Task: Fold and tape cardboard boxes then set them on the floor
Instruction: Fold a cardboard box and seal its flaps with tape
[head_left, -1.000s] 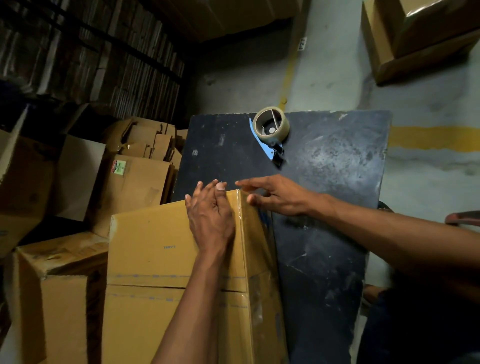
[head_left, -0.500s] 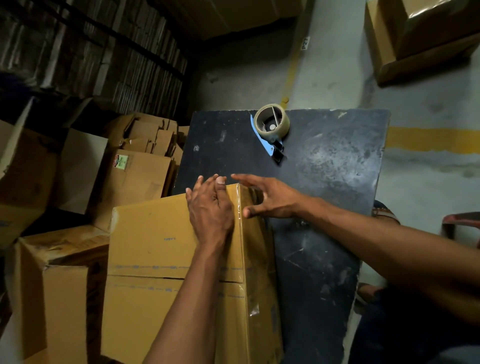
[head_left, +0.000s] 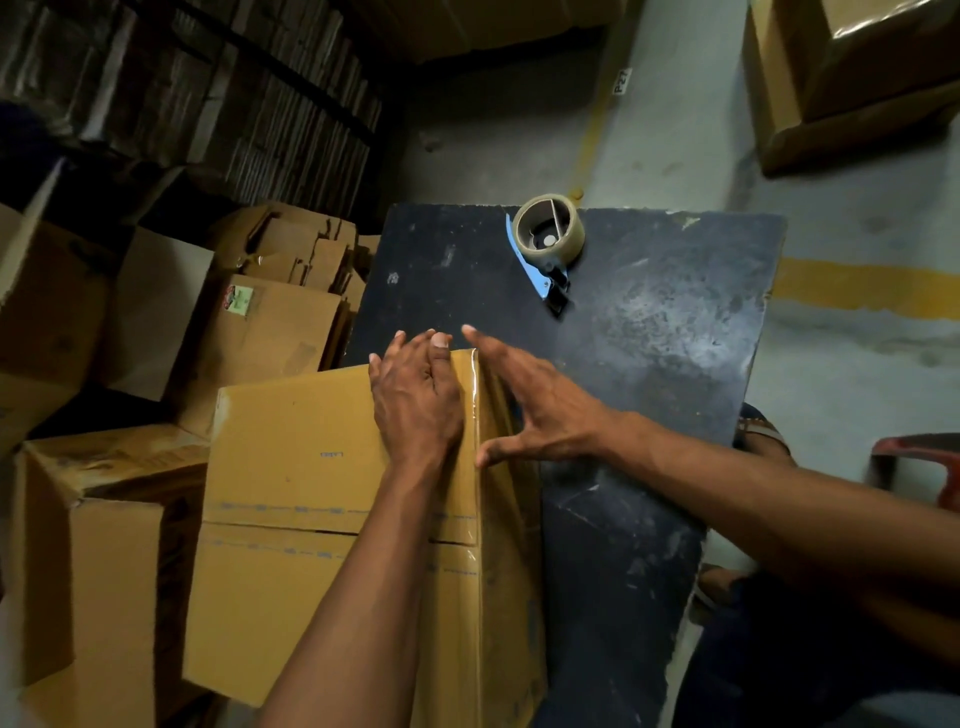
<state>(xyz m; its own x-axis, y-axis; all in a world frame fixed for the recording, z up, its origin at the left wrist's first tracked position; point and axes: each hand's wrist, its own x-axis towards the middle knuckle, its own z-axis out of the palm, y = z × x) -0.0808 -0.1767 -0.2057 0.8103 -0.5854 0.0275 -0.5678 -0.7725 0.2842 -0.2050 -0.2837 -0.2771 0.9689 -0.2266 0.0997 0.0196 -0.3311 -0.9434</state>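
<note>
A folded yellow-brown cardboard box (head_left: 291, 467) stands on the left part of a dark table (head_left: 649, 364), its top seam running across and clear tape shining along its right edge. My left hand (head_left: 415, 395) lies flat on the box's top near the far right corner, fingers straight, pressing down. My right hand (head_left: 540, 410) is spread open against the box's right side and taped edge, fingers pointing up-left, thumb low. A tape dispenser (head_left: 548, 244) with a blue blade guard and a roll of clear tape rests on the table's far side, apart from both hands.
Several cardboard boxes (head_left: 93, 545) are piled on the floor at left, with stacks of flat cardboard (head_left: 234, 104) behind them. More boxes (head_left: 852, 78) sit at top right on the grey floor with a yellow line (head_left: 862, 286). A red chair edge (head_left: 919, 457) shows at right.
My right hand has slid toward me along the box's right edge, its fingers spreading wider. The left hand stays pressed on the box top. The view has shifted slightly.
</note>
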